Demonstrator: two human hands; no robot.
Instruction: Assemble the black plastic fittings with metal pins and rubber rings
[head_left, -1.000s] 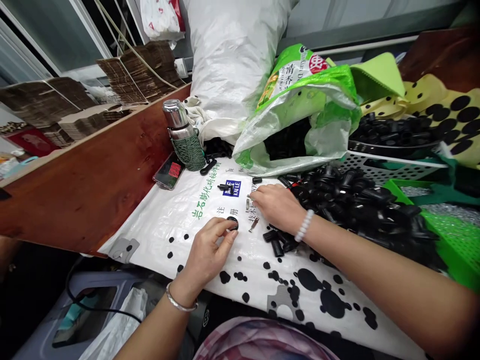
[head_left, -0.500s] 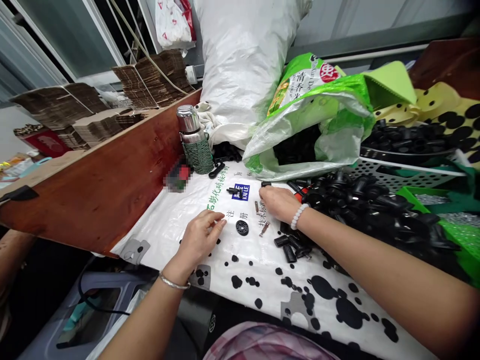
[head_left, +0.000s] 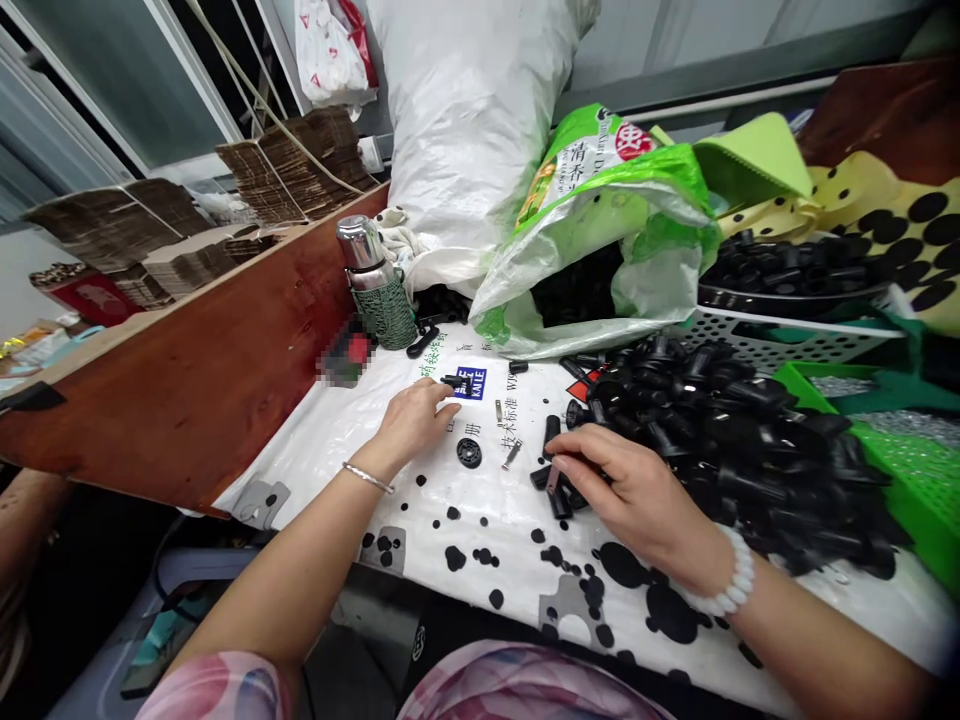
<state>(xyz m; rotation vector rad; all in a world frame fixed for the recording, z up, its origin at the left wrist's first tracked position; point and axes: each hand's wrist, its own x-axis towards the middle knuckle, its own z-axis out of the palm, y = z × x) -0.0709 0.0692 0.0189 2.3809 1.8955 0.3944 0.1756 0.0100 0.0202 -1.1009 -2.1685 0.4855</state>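
My left hand (head_left: 412, 425) reaches over the white sheet (head_left: 420, 590), thumb and index finger apart. Its index fingertip is at the left end of a small black plastic part (head_left: 459, 383) lying on the blue label; whether they touch is unclear. A round black disc with holes (head_left: 469, 453) lies below that hand. On the right, my right hand (head_left: 637, 495) pinches a small metal strip (head_left: 553, 478) between thumb and forefinger, above several black tubes (head_left: 551, 436). Two more small metal strips, an upper one (head_left: 499, 412) and a lower one (head_left: 513, 455), lie between the hands.
A heap of black plastic parts (head_left: 720, 450) spreads to the right, beside a green basket (head_left: 892, 470). An open green-and-white bag (head_left: 600, 320) of black parts stands behind. A steel flask (head_left: 371, 285) stands by the wooden board (head_left: 187, 370). Another person's arm (head_left: 26, 525) shows at far left.
My right hand has come back toward me from the small black piece and now pinches a metal strip by the tubes. My left hand has moved forward to the black part on the label.
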